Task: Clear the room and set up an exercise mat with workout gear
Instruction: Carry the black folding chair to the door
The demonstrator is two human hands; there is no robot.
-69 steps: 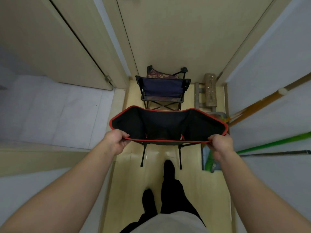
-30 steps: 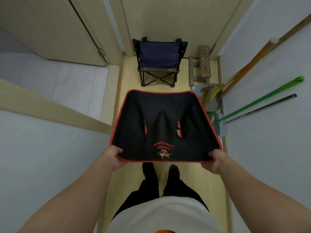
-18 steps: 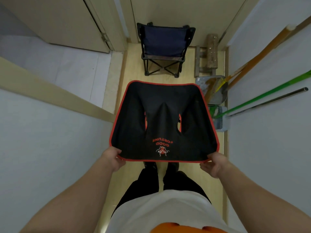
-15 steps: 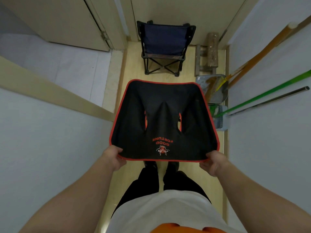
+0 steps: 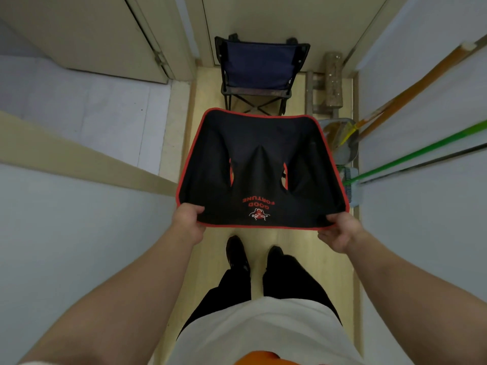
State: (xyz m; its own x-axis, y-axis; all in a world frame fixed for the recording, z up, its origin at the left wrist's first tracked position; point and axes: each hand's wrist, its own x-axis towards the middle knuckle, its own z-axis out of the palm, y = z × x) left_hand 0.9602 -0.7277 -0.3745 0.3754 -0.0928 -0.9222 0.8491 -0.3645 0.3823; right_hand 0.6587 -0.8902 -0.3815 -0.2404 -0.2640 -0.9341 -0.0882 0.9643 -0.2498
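A black folding camp chair (image 5: 263,164) with red piping and a red logo fills the middle of the narrow corridor, seen from above. My left hand (image 5: 188,221) grips its near left corner. My right hand (image 5: 340,231) grips its near right corner. The chair's legs are hidden under the fabric. My feet stand just behind it on the wooden floor.
A navy folding chair (image 5: 259,72) stands against the door at the corridor's end. A wooden stool (image 5: 330,83), a dustpan (image 5: 340,139), an orange-handled broom (image 5: 411,93) and a green-handled brush (image 5: 421,151) crowd the right wall. An open doorway with a tiled floor (image 5: 87,111) lies to the left.
The black chair went from being held up near the navy chair to sitting lower and closer to me, its seat now facing up. Both hands kept their grip on its corners.
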